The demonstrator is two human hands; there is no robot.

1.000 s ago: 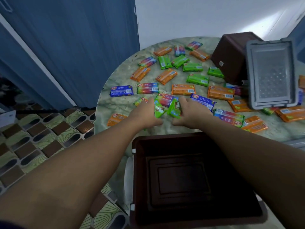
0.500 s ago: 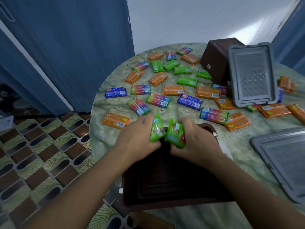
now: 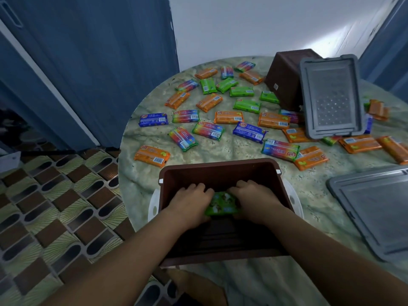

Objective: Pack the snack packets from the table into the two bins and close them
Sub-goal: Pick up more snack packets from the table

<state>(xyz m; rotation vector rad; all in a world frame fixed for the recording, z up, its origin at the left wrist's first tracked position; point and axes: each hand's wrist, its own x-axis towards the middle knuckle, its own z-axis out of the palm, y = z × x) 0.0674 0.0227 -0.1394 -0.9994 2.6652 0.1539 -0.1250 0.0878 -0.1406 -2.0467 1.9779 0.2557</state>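
Both my hands are down inside the near brown bin point(image 3: 218, 167) at the table's front edge. My left hand point(image 3: 191, 199) and my right hand point(image 3: 256, 198) hold green snack packets point(image 3: 221, 204) between them, low against the bin's floor. Several orange, green, blue and rainbow packets lie spread over the marbled table point(image 3: 220, 149) beyond the bin. A second brown bin point(image 3: 284, 78) lies tipped on its side at the back right, with a grey lid point(image 3: 331, 96) leaning on it.
A second grey lid point(image 3: 375, 206) lies flat at the right edge of the table. An orange packet point(image 3: 152, 153) sits just left of the near bin's far corner. To the left the round table ends above a patterned tile floor point(image 3: 55, 206); blue doors stand behind.
My hands carried the green packets from the table back over the bin's rim and down inside it. The view also shifted, so the bin now sits lower and closer.
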